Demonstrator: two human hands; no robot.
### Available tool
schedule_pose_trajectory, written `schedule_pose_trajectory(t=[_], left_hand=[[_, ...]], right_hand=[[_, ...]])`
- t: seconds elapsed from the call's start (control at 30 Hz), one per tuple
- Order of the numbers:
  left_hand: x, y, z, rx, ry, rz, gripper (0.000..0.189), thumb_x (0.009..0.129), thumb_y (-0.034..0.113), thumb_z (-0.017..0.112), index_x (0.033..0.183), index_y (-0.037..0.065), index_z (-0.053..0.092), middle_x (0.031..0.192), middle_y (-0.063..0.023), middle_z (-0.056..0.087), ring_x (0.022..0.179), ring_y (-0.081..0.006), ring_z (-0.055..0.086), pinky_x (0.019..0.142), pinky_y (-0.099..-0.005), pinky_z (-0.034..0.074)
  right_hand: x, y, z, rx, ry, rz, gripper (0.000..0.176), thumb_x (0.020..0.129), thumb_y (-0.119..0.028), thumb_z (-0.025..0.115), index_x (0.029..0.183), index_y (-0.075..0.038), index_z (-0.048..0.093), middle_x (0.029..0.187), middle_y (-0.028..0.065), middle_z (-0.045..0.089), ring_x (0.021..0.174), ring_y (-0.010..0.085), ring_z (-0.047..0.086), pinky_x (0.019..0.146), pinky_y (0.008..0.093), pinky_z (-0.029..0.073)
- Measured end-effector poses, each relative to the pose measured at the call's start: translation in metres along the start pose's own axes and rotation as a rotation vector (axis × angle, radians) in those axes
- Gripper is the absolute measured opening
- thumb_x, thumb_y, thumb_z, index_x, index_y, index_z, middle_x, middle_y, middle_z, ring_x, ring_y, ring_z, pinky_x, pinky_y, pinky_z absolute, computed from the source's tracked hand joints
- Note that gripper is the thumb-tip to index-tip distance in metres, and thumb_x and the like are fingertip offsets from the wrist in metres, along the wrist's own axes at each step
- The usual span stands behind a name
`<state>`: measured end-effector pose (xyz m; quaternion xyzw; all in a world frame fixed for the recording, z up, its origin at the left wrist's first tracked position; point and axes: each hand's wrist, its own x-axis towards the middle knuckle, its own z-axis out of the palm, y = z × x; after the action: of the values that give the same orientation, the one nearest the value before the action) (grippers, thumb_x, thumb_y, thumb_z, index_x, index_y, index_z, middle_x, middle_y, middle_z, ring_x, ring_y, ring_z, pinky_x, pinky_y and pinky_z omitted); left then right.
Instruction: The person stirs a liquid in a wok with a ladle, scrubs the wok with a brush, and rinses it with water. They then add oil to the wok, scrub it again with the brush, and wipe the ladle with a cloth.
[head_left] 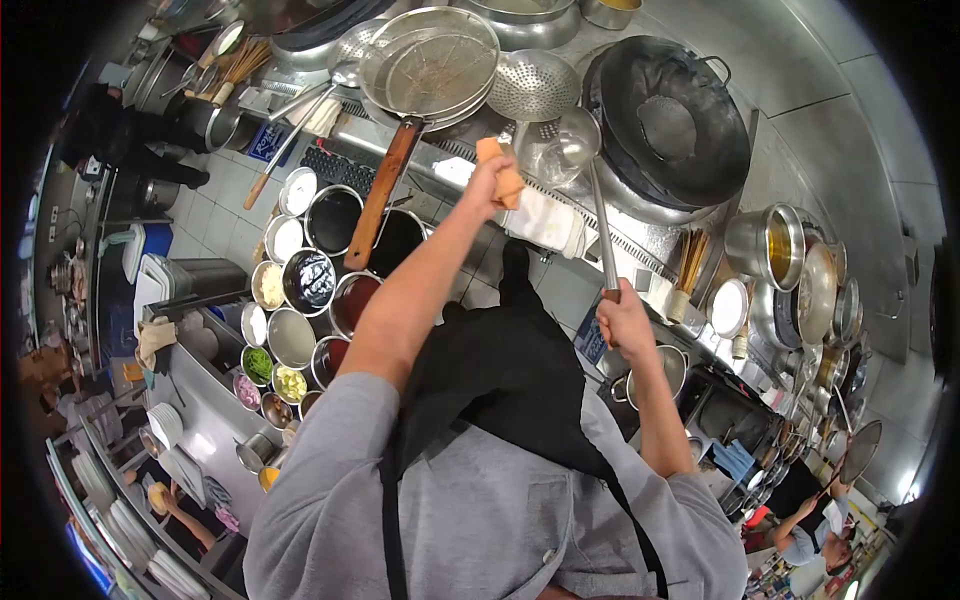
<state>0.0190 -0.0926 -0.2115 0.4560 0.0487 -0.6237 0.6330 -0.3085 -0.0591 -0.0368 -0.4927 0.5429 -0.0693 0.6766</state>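
Observation:
My right hand (626, 322) is wrapped round the wooden end of a long-handled ladle (575, 138). The ladle's metal bowl lies at the stove's front edge, between a perforated skimmer (535, 85) and a black wok (668, 125). In my left hand (485, 190) is a folded orange cloth (503, 172), held over the stove edge beside the ladle bowl. Below it, a white towel (542, 222) lies along that edge. Left of my hand, a wide mesh strainer (430, 65) has its wooden handle (385, 195) pointing toward me.
Several seasoning and sauce containers (292, 337) crowd the counter on my left. A pot of yellow oil (780, 247) and other pans stand at the right. Bamboo sticks (691, 262) stand in a holder near the ladle. A co-worker (815, 540) is at the lower right.

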Motion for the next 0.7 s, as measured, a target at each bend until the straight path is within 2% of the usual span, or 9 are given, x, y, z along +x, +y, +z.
schedule_pose_trajectory(t=[0.13, 0.17, 0.27, 0.33, 0.43, 0.53, 0.63, 0.67, 0.7], left_hand=[[0.006, 0.043, 0.001, 0.378, 0.008, -0.1, 0.037, 0.082, 0.03, 0.07, 0.113, 0.013, 0.059, 0.096, -0.0047, 0.064, 0.081, -0.0226, 0.066, 0.072, -0.0411, 0.056], [0.005, 0.054, 0.009, 0.499, 0.003, -0.105, 0.039, 0.081, 0.028, 0.07, 0.115, 0.012, 0.059, 0.097, -0.0045, 0.064, 0.082, -0.0219, 0.066, 0.071, -0.0401, 0.055], [0.038, 0.05, 0.002, 0.702, 0.034, 0.008, 0.051, 0.077, 0.017, 0.073, 0.124, 0.006, 0.056, 0.098, -0.0049, 0.065, 0.08, -0.0187, 0.065, 0.069, -0.037, 0.055], [0.058, 0.046, -0.009, 0.785, 0.043, 0.109, 0.055, 0.076, 0.015, 0.074, 0.126, 0.005, 0.056, 0.101, -0.006, 0.066, 0.08, -0.0183, 0.065, 0.069, -0.037, 0.055], [0.08, 0.018, -0.025, 1.003, 0.142, 0.163, 0.062, 0.073, 0.02, 0.078, 0.128, 0.004, 0.056, 0.106, -0.0105, 0.068, 0.087, -0.0216, 0.067, 0.076, -0.0355, 0.055], [0.015, 0.007, 0.031, 0.967, 0.2, 0.058, 0.078, 0.068, 0.03, 0.079, 0.137, 0.006, 0.053, 0.11, -0.0146, 0.07, 0.096, -0.0248, 0.068, 0.084, -0.0376, 0.054], [-0.001, -0.052, 0.031, 0.603, -0.007, 0.002, 0.048, 0.079, 0.019, 0.071, 0.124, 0.007, 0.058, 0.089, -0.0034, 0.066, 0.071, -0.013, 0.064, 0.06, -0.0325, 0.053], [-0.04, -0.033, 0.05, 0.713, -0.039, 0.06, 0.042, 0.081, 0.017, 0.069, 0.121, 0.008, 0.058, 0.084, -0.0032, 0.065, 0.067, -0.0124, 0.063, 0.056, -0.0315, 0.053], [-0.049, -0.046, 0.044, 0.35, -0.149, -0.033, 0.04, 0.082, 0.018, 0.07, 0.12, 0.009, 0.059, 0.08, -0.0037, 0.065, 0.062, -0.0121, 0.063, 0.05, -0.0297, 0.051]], right_hand=[[0.027, 0.031, -0.009, -0.652, 0.289, -0.446, 0.027, 0.082, -0.005, 0.056, 0.107, -0.002, 0.045, 0.067, 0.0165, 0.054, 0.053, 0.0341, 0.055, 0.054, 0.0427, 0.045], [0.026, 0.023, -0.013, -0.632, 0.278, -0.27, 0.029, 0.08, -0.004, 0.057, 0.107, -0.001, 0.046, 0.069, 0.0201, 0.054, 0.064, 0.0411, 0.057, 0.063, 0.0473, 0.045], [0.04, 0.016, -0.027, -0.596, 0.285, -0.318, 0.028, 0.081, -0.004, 0.056, 0.107, -0.002, 0.047, 0.068, 0.0186, 0.054, 0.064, 0.0398, 0.058, 0.064, 0.0451, 0.047], [0.061, 0.005, -0.037, -0.521, 0.252, -0.36, 0.03, 0.084, -0.006, 0.057, 0.112, -0.002, 0.048, 0.069, 0.0142, 0.055, 0.061, 0.0291, 0.057, 0.061, 0.0404, 0.046], [0.107, -0.072, -0.043, -0.426, 0.186, -0.355, 0.032, 0.086, -0.008, 0.06, 0.116, -0.002, 0.049, 0.073, 0.0083, 0.052, 0.061, 0.0146, 0.052, 0.059, 0.0345, 0.045], [0.191, -0.167, -0.043, -0.394, 0.114, -0.482, 0.017, 0.085, -0.01, 0.06, 0.098, -0.002, 0.052, 0.065, 0.0059, 0.052, 0.052, 0.0133, 0.052, 0.048, 0.0311, 0.042], [0.274, -0.261, -0.029, -0.578, 0.027, -0.449, 0.012, 0.083, -0.009, 0.061, 0.091, -0.001, 0.056, 0.064, 0.0029, 0.052, 0.047, 0.0124, 0.05, 0.042, 0.0302, 0.041], [0.306, -0.277, -0.017, -0.258, -0.075, -0.41, 0.004, 0.086, -0.008, 0.059, 0.089, -0.005, 0.06, 0.067, 0.0017, 0.056, 0.05, 0.0108, 0.052, 0.044, 0.0282, 0.041], [0.333, -0.295, -0.008, -0.039, -0.136, -0.302, 0.002, 0.088, -0.007, 0.06, 0.087, -0.007, 0.062, 0.069, 0.0, 0.058, 0.052, 0.0093, 0.052, 0.046, 0.0262, 0.04]])
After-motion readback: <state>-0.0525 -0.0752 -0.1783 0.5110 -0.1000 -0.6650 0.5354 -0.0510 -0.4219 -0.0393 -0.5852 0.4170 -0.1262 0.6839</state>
